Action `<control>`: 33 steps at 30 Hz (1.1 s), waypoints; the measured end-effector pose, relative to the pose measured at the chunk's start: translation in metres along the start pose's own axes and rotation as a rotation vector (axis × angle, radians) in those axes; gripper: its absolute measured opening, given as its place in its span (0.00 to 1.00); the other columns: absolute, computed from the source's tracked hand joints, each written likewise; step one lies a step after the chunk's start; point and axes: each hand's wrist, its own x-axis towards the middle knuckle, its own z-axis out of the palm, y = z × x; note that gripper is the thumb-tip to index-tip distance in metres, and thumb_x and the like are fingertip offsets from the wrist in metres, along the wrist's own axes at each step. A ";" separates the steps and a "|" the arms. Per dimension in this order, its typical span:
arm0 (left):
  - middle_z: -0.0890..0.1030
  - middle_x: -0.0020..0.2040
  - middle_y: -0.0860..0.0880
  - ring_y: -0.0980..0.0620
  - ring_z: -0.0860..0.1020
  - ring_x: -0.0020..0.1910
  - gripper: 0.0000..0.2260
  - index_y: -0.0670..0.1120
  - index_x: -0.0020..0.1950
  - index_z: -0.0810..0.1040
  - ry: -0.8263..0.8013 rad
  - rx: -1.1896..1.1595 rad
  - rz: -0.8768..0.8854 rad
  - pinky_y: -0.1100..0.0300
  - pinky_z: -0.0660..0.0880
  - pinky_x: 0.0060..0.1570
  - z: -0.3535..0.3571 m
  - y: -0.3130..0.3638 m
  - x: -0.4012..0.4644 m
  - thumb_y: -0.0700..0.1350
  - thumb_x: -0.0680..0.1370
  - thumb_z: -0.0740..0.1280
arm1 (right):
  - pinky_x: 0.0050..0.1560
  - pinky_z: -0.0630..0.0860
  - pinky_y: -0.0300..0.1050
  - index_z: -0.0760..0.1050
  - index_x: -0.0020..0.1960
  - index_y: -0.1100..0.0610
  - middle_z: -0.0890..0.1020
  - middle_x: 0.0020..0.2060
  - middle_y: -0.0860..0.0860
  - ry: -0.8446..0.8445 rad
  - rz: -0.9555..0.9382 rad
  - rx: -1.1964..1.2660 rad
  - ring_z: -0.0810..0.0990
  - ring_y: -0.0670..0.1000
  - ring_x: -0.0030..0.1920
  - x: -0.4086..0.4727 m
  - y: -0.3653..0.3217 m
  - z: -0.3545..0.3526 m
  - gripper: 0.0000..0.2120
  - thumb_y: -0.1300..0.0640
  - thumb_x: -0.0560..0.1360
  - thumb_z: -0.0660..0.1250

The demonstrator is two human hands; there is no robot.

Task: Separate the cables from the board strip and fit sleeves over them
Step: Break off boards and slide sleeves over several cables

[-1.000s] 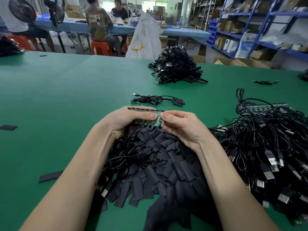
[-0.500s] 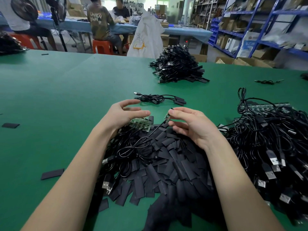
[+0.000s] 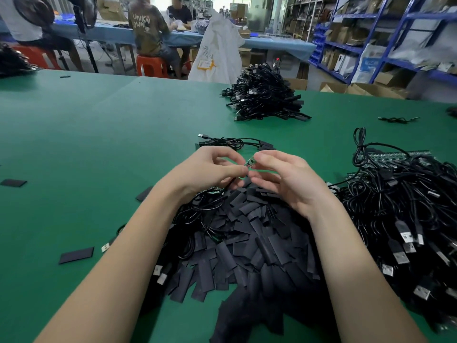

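Left hand [image 3: 212,169]: grip pinches the small board piece [image 3: 250,162] from its near side.
Right hand [image 3: 284,179]: grip pinches the same piece, held above the sleeve pile [image 3: 247,238].
Done: far cable heap [image 3: 265,97] looks sleeved.
Left: unseparated cables [image 3: 400,206] on board strips [image 3: 395,155] at right; most work remains.
Surface [image 3: 99,144]: green.

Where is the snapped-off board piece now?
Centre of the head view, the small board piece is pinched between the left hand and right hand, above the sleeve pile.
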 end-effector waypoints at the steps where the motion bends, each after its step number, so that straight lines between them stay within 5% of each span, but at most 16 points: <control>1: 0.83 0.34 0.44 0.52 0.79 0.30 0.02 0.42 0.48 0.79 0.024 -0.033 -0.024 0.66 0.75 0.33 0.001 -0.002 0.001 0.37 0.78 0.71 | 0.40 0.82 0.40 0.80 0.51 0.59 0.86 0.39 0.53 -0.019 -0.009 -0.103 0.85 0.51 0.39 -0.001 0.000 -0.004 0.04 0.60 0.77 0.73; 5: 0.80 0.29 0.47 0.52 0.77 0.27 0.03 0.40 0.48 0.79 0.138 -0.049 -0.071 0.65 0.76 0.31 0.000 -0.010 0.005 0.36 0.78 0.71 | 0.42 0.75 0.36 0.84 0.50 0.46 0.86 0.39 0.42 -0.154 -0.160 -1.056 0.77 0.41 0.33 -0.001 0.001 -0.021 0.09 0.57 0.72 0.78; 8: 0.82 0.30 0.47 0.51 0.78 0.28 0.03 0.41 0.49 0.79 0.147 -0.033 -0.070 0.63 0.77 0.32 0.003 -0.014 0.007 0.37 0.77 0.72 | 0.38 0.66 0.27 0.84 0.50 0.37 0.80 0.32 0.33 -0.278 -0.128 -1.309 0.74 0.35 0.33 -0.001 0.004 -0.016 0.12 0.53 0.71 0.78; 10: 0.83 0.32 0.46 0.52 0.78 0.28 0.03 0.41 0.49 0.79 0.136 -0.020 -0.070 0.63 0.79 0.33 0.005 -0.015 0.007 0.37 0.77 0.72 | 0.40 0.65 0.28 0.84 0.51 0.35 0.79 0.37 0.30 -0.315 -0.112 -1.355 0.73 0.32 0.36 0.000 0.004 -0.012 0.13 0.50 0.70 0.79; 13: 0.83 0.33 0.46 0.52 0.78 0.29 0.04 0.41 0.49 0.79 0.136 -0.013 -0.068 0.62 0.80 0.34 0.006 -0.018 0.009 0.37 0.77 0.72 | 0.46 0.68 0.36 0.85 0.51 0.36 0.81 0.49 0.40 -0.343 -0.137 -1.380 0.73 0.36 0.39 0.001 0.005 -0.011 0.13 0.48 0.69 0.80; 17: 0.83 0.31 0.47 0.53 0.78 0.27 0.03 0.41 0.49 0.79 0.131 -0.010 -0.058 0.64 0.78 0.32 0.005 -0.019 0.009 0.38 0.78 0.72 | 0.40 0.66 0.31 0.86 0.48 0.41 0.80 0.43 0.40 -0.340 -0.177 -1.334 0.74 0.31 0.37 0.001 0.007 -0.012 0.09 0.50 0.68 0.80; 23: 0.82 0.33 0.46 0.53 0.77 0.27 0.04 0.40 0.50 0.79 0.124 -0.016 -0.055 0.63 0.77 0.32 0.006 -0.018 0.008 0.38 0.78 0.72 | 0.45 0.76 0.39 0.85 0.45 0.42 0.85 0.40 0.39 -0.271 -0.263 -1.132 0.79 0.44 0.37 0.002 0.009 -0.022 0.07 0.48 0.69 0.80; 29: 0.81 0.33 0.45 0.51 0.77 0.28 0.03 0.40 0.49 0.80 0.116 0.001 -0.047 0.63 0.78 0.33 0.007 -0.019 0.007 0.37 0.78 0.72 | 0.40 0.73 0.35 0.85 0.45 0.41 0.85 0.38 0.39 -0.239 -0.290 -0.995 0.78 0.44 0.33 0.004 0.012 -0.032 0.07 0.48 0.69 0.80; 33: 0.81 0.34 0.44 0.51 0.77 0.28 0.03 0.40 0.49 0.80 0.107 -0.011 -0.045 0.61 0.79 0.35 0.006 -0.019 0.007 0.37 0.78 0.72 | 0.42 0.78 0.41 0.85 0.45 0.44 0.86 0.42 0.43 -0.206 -0.298 -0.958 0.85 0.53 0.35 0.002 0.010 -0.030 0.07 0.52 0.70 0.80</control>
